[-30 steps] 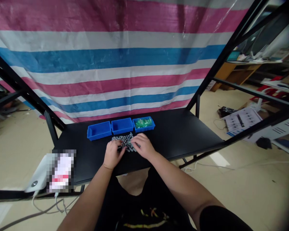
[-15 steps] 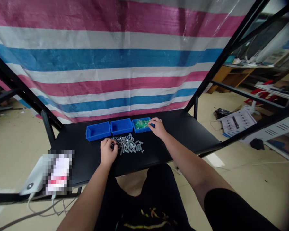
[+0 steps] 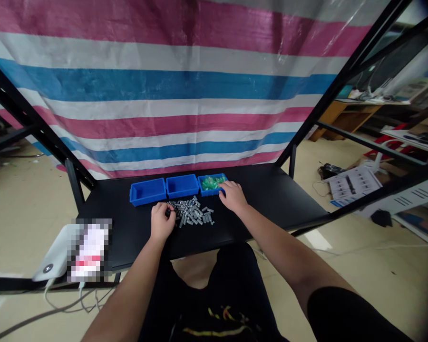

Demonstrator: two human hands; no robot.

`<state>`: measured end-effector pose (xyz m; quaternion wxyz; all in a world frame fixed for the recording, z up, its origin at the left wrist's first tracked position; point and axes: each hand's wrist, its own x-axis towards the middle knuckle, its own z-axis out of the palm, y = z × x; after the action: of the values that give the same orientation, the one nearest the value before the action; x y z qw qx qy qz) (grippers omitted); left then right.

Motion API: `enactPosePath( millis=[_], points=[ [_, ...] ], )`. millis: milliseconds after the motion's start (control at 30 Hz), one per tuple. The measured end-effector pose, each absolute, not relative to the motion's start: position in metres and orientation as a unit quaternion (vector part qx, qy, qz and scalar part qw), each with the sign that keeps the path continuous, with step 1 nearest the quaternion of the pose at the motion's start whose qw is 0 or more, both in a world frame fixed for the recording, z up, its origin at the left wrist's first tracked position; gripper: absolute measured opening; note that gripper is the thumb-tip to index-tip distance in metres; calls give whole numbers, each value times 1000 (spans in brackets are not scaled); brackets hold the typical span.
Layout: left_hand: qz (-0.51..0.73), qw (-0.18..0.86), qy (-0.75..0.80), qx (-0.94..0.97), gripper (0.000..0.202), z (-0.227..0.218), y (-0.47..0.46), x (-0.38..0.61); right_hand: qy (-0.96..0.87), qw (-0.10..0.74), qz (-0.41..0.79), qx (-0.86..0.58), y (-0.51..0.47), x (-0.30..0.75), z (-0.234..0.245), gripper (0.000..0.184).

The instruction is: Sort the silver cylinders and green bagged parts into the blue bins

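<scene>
My left hand (image 3: 163, 221) rests at the left edge of a pile of small grey cylindrical pieces (image 3: 194, 213). Its thumb and fingers are curled together round something dark at the fingertips, too small to make out. At the right blue bin (image 3: 211, 193), my right hand (image 3: 233, 195) reaches over the right edge, thumb and fingers apart, with nothing visible held. Small green translucent pieces (image 3: 211, 182) fill that bin. The middle blue bin (image 3: 181, 186) and left blue bin (image 3: 148, 192) stand beside it in a row, with no pieces visible inside.
The pile and bins are on a black table (image 3: 274, 199) with a black frame. A striped plastic sheet (image 3: 185, 85) hangs behind it. At the front left lie a white device (image 3: 55, 251) and a blurred-out object (image 3: 89, 251), with cables below.
The fingers of my right hand have spread from a pinch over the right bin's edge. My left hand stays at the pile. The camera view has shifted slightly.
</scene>
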<state>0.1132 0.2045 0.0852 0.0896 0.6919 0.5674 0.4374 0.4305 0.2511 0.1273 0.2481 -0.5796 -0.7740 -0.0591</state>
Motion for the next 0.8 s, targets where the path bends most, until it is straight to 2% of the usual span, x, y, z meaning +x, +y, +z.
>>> enactPosePath(
  millis=[133,267,400,600,800],
  points=[
    [435,89,567,693,6,86,204,113,-766,249,-64,-589,248,428,126,31],
    [439,93,564,693,7,86,205,113,-733,331,-58,-592,231,420,126,27],
    [441,108,564,689,10,86,205,114,-739,391,28,-548,201,398,107,36],
    [446,103,575,678,15,85,206,114,-695,329,27,-639,160,367,75,52],
    [425,92,573,694,16,83,208,115,-710,249,68,-655,150,347,69,91]
  ],
)
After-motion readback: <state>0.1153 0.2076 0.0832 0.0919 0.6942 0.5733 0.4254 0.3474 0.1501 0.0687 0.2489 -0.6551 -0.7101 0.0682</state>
